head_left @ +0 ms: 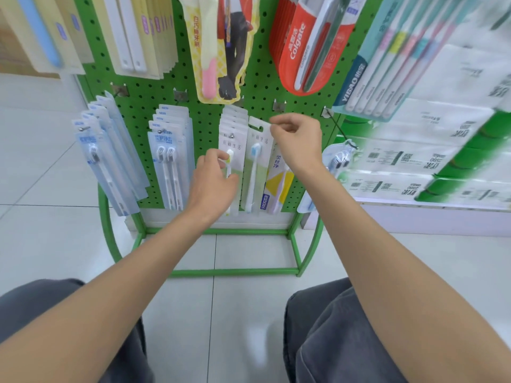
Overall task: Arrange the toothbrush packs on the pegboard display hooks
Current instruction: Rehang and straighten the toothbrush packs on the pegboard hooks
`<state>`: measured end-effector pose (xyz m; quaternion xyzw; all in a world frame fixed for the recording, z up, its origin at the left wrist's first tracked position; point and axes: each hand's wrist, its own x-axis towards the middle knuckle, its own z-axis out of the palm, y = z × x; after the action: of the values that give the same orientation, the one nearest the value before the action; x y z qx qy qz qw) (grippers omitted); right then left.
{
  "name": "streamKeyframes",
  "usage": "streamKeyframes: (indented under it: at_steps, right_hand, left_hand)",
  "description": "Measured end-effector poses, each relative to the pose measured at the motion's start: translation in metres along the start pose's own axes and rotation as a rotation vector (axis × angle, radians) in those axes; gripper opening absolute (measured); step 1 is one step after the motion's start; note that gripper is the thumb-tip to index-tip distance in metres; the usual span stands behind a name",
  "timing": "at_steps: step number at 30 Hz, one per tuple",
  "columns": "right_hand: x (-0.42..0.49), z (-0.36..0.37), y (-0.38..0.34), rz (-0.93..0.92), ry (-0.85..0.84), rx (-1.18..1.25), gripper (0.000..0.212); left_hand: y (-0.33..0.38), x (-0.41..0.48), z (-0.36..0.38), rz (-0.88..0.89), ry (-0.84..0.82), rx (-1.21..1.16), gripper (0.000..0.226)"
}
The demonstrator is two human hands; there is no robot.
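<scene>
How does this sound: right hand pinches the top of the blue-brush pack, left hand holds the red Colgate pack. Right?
Not quite. In the head view the left hand holds the yellow-green-brush pack, not the red Colgate pack hanging above. The right hand does pinch the top of the blue-brush pack.

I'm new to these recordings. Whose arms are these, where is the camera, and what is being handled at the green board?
No machine here: one wide-angle camera on a person's head looks down at their own bare arms and knees. They face a green pegboard hung with toothbrush packs on hooks. The right hand pinches the top corner of a blue-bristled pack, which seems to be off any hook. The left hand holds the front of the neighbouring stack of green-bristled packs, which hangs on one.
</scene>
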<state>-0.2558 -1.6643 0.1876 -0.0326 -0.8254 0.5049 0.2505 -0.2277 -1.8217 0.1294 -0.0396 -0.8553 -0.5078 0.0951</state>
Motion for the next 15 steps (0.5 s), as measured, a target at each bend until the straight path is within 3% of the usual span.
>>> streamKeyframes:
  at_steps: [6, 11, 15]
  right_hand:
    - [-0.011, -0.01, -0.007, 0.042, -0.09, 0.179, 0.013]
    - [-0.014, -0.013, -0.005, 0.126, -0.165, 0.276, 0.012]
    - [-0.017, -0.013, -0.004, 0.119, -0.242, 0.291, 0.009]
  left_hand:
    - [-0.004, 0.004, 0.004, -0.05, -0.137, -0.071, 0.035]
    - [-0.004, -0.001, 0.012, -0.065, -0.212, -0.073, 0.045]
    - [-0.001, -0.003, 0.014, 0.005, -0.231, -0.115, 0.015]
